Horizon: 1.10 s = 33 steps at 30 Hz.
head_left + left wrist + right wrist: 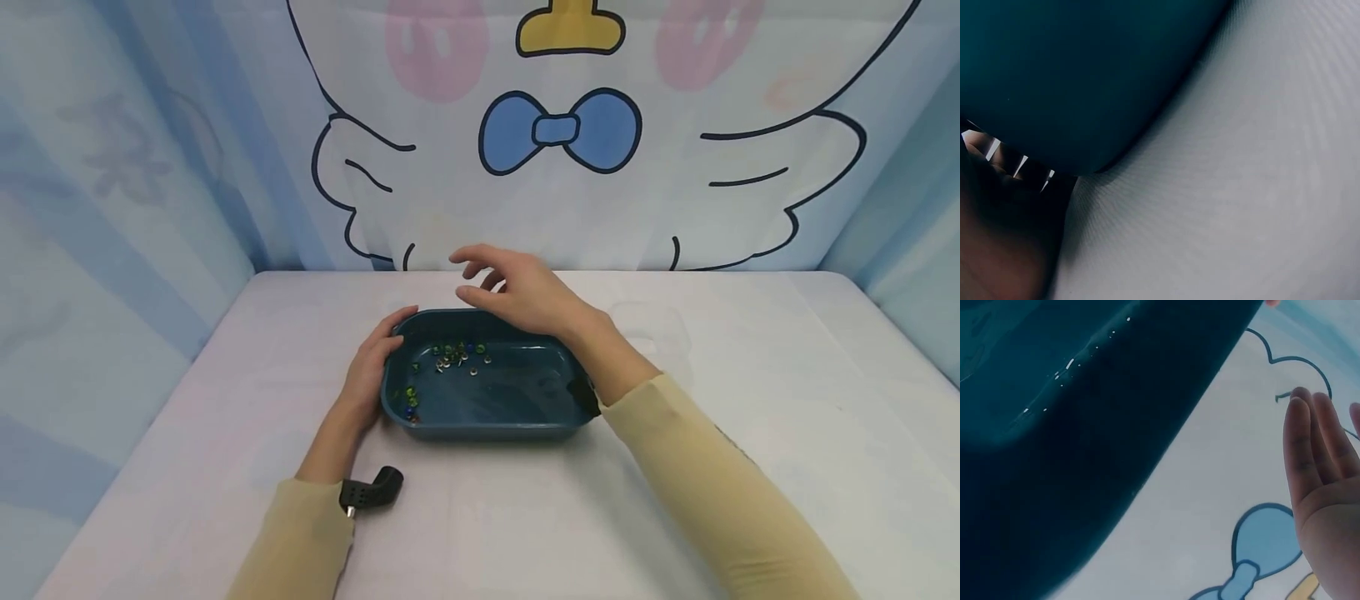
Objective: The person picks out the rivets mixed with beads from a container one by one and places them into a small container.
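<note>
1. Starting nearest me, I have the left sleeve [300, 537] and the right sleeve [712, 492] reaching over the pale counter [465, 525], with a wrist camera [373, 492] beside the left cuff.

2. My left hand [366, 373] holds the left end of the blue tray [517, 392], thumb at the rim, the other fingers against the outer wall with gaps between them.

3. That tray sits mid-counter. I judge it light and stiff, with a slick, glossy inside. I'd take it by the rim at both short ends to keep it level.

4. Inside, towards the left, lie green and blue beads [411, 392] among pale-gold bits [442, 364]; their exact shapes are too small to tell. I expect both to be hard, nearly weightless and quick to skid, so thumb and fingertip should close low on their sides.

5. My right hand [531, 292] hangs above the tray's far rim, thumb apart from the loosely bent fingers, with nothing visible in its grasp.

6. Past the counter's far edge I see a printed curtain [558, 217].
</note>
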Available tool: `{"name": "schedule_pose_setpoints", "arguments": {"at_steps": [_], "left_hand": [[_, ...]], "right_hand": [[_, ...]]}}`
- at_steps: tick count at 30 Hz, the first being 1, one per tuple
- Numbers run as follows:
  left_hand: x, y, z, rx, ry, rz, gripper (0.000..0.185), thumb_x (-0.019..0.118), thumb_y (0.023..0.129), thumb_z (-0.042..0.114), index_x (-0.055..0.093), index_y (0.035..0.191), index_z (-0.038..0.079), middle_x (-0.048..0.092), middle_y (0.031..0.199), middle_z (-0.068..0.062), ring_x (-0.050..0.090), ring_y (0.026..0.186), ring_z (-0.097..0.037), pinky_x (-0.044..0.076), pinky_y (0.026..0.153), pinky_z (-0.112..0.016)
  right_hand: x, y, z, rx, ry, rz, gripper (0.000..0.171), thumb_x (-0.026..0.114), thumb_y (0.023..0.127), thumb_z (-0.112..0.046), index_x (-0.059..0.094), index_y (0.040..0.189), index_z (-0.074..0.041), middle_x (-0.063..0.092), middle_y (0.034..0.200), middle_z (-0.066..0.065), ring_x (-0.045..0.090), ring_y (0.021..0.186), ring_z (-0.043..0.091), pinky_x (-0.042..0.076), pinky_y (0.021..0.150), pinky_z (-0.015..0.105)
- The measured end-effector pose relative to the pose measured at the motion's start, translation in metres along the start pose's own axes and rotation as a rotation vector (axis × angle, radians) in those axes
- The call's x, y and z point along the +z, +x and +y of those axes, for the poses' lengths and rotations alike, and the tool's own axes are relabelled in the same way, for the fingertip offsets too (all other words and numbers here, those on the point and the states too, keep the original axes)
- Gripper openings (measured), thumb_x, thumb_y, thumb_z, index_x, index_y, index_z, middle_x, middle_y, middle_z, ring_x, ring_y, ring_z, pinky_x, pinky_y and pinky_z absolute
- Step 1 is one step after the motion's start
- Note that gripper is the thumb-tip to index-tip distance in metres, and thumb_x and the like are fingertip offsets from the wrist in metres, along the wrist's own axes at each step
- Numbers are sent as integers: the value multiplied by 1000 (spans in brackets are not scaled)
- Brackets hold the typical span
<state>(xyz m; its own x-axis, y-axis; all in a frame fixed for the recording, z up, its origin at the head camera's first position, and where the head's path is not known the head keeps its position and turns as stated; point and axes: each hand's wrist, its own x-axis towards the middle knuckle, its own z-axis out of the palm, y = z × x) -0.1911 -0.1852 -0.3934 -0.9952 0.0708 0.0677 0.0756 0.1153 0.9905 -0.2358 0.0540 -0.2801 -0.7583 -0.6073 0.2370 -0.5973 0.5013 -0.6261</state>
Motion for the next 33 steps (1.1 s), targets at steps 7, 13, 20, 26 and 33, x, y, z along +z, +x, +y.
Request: {"name": "schedule_pose_setpoints", "arguments": {"at_steps": [7,13,20,26,33], "left_hand": [[-7,-4,-1,14,10,5,50,30,105,12,43,153,12,38,158,-5,27,147,-19,16,119,-42],[-8,-5,1,7,19,9,51,30,105,13,43,154,13,38,158,-4,27,147,-19,18,119,-44],[-7,-3,0,4,12,-4,50,30,105,14,42,154,13,36,159,-5,26,147,-20,18,119,-44],[-5,-1,-2,5,-8,-11,50,30,105,14,43,153,13,36,159,-5,27,147,-20,20,118,-44],[-2,1,-2,-2,-14,-11,50,31,105,15,44,153,14,37,158,-3,29,146,-18,22,118,-42]], "right_hand": [[11,7,3,15,42,-53,43,65,99,-25,57,141,-17,66,117,5,65,100,20,52,88,39],[16,12,4,51,31,-129,40,65,100,-27,59,138,-18,67,115,4,65,100,20,52,86,39],[21,13,9,57,23,-168,40,65,100,-27,59,138,-17,68,115,5,66,101,21,53,86,38],[27,14,15,46,54,-197,40,66,99,-25,60,137,-16,69,113,5,66,101,21,52,89,38],[31,13,21,56,26,-255,38,65,100,-25,61,135,-13,70,107,5,65,98,20,51,89,39]]}}
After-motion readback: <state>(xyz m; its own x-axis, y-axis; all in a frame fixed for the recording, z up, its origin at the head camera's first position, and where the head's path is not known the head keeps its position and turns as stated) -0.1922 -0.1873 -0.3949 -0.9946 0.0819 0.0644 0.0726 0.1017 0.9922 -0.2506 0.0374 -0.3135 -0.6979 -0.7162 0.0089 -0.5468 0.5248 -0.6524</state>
